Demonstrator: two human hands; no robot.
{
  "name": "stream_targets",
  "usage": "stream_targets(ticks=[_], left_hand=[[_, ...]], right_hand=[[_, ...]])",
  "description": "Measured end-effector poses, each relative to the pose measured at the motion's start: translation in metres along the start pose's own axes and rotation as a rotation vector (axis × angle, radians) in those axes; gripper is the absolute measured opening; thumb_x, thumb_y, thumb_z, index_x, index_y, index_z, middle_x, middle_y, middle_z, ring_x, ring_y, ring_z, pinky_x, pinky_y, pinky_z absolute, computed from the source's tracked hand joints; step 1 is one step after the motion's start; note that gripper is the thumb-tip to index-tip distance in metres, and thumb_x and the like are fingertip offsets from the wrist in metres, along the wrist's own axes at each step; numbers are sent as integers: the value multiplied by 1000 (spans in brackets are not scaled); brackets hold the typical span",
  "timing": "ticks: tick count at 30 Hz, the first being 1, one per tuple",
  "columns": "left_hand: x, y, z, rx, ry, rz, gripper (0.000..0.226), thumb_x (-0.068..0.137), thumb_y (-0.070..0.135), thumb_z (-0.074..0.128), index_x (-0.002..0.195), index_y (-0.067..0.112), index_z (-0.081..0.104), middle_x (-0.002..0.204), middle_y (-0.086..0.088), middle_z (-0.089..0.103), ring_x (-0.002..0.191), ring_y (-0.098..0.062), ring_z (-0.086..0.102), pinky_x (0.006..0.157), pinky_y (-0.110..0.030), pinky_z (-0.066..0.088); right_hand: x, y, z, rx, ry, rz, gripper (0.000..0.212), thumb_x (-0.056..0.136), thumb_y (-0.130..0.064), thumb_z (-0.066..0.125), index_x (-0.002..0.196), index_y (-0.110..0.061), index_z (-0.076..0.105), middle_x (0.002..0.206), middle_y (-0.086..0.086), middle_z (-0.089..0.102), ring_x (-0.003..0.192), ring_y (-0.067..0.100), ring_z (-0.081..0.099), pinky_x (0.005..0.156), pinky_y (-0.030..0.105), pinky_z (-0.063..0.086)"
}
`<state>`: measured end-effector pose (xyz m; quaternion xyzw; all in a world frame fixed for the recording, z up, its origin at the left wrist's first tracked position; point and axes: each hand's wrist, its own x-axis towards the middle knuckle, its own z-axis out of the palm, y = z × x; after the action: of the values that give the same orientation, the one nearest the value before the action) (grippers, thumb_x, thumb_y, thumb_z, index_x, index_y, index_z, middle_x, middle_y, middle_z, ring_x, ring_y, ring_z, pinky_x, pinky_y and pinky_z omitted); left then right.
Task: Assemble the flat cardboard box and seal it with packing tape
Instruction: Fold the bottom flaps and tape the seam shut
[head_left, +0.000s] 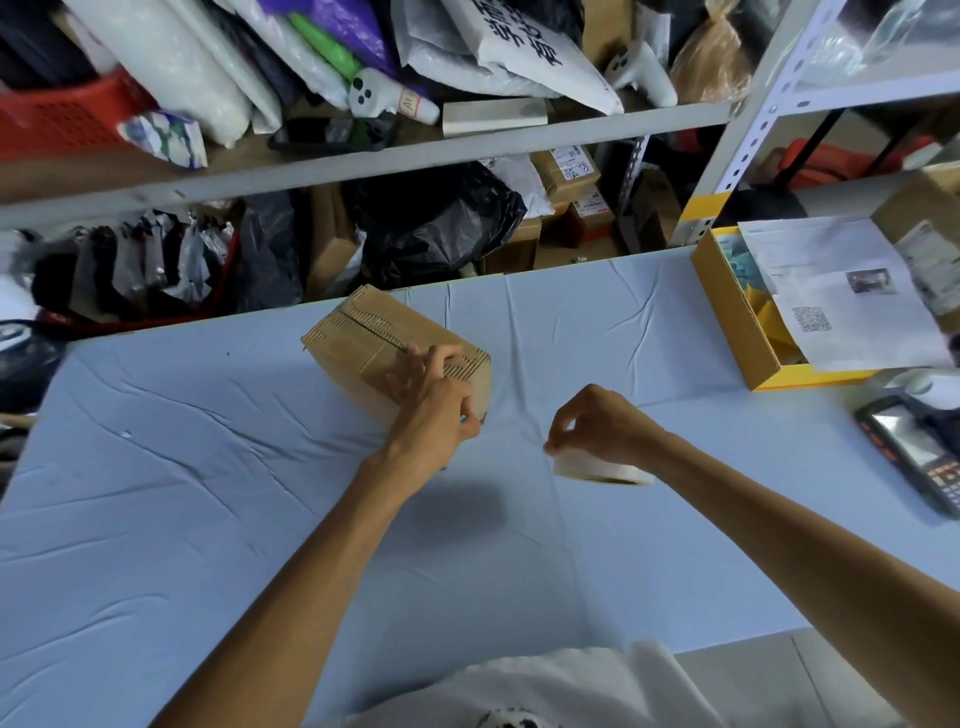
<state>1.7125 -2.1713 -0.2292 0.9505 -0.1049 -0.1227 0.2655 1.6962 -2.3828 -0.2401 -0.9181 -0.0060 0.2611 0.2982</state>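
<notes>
A small brown cardboard box (363, 343) stands folded up on the light blue table cloth (208, 493), its closed top flaps meeting in a seam. My left hand (434, 400) rests on the box's near right corner, fingers pressing on the top flap. A blue object shows under that hand's fingers; I cannot tell what it is. My right hand (597, 421) holds a roll of whitish packing tape (602, 467) just above the cloth, right of the box, with thumb and fingers pinching at the roll's edge.
An open yellow-edged carton (737, 332) with printed papers (841, 296) on it sits at the table's right. A handheld scanner (914, 452) lies at the right edge. Metal shelving (363, 161) full of bags and parcels stands behind the table.
</notes>
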Motion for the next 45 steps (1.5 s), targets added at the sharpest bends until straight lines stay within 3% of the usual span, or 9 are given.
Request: stream_targets(ticks=[6,12,18,22,26,31,42,44,45], left_hand=[[-6,-5,-13,-124,3,46,36,81,6,65,56,25,46,145,-2,40,146,-30,4,113,-60,11],[-13,-14,-18,-131,58,66,15,85,10,63,72,5,59,139,-1,48,144,-27,17,111,-34,21],[-11,-12,-20,-138,46,68,14,85,10,63,72,5,59,136,-3,49,141,-20,27,111,-21,7],[-8,-13,-18,-122,41,64,14,82,11,66,70,12,59,138,-2,49,143,-25,24,113,-33,16],[-7,-12,-19,-114,43,59,16,82,12,68,69,15,58,138,-2,49,143,-27,20,115,-44,20],[-5,-13,-17,-106,46,75,26,79,14,69,63,24,52,137,-2,50,143,-29,24,116,-50,17],[-10,-6,-22,-80,42,51,16,82,12,67,70,18,57,141,-4,47,144,-33,16,116,-52,18],[-11,-5,-23,-87,46,52,17,81,13,68,70,18,57,141,-4,48,144,-30,18,117,-51,15],[-11,-5,-22,-95,45,51,18,81,14,69,69,18,57,140,-4,48,144,-29,19,118,-51,13]], right_hand=[[-7,8,1,-29,-10,-102,18,84,-31,64,67,-37,62,85,2,67,86,22,60,80,37,49],[-5,12,19,-304,-63,-182,10,92,-35,50,87,-32,58,90,-11,56,86,17,54,71,29,40],[-4,12,30,-364,-159,-190,9,96,-31,40,90,-34,47,92,-5,53,86,20,51,73,29,35],[-4,11,33,-363,-119,-186,12,97,-31,38,89,-33,48,92,-4,55,87,22,53,72,31,38],[-4,10,36,-365,-27,-163,22,91,-52,48,89,-30,52,84,-8,53,79,17,50,69,30,37],[-5,6,39,-374,95,-164,18,80,-36,60,78,-28,44,80,-6,52,74,23,52,64,29,36],[-3,-4,34,-339,-109,-159,18,77,-35,66,90,-27,57,89,-3,64,82,21,55,72,31,43],[-2,-6,28,-314,-181,-124,51,70,-34,71,116,-44,52,93,-1,60,84,24,57,72,31,46],[-2,-7,25,-287,-234,-98,86,65,-32,74,136,-53,30,98,0,57,85,25,58,73,31,49]])
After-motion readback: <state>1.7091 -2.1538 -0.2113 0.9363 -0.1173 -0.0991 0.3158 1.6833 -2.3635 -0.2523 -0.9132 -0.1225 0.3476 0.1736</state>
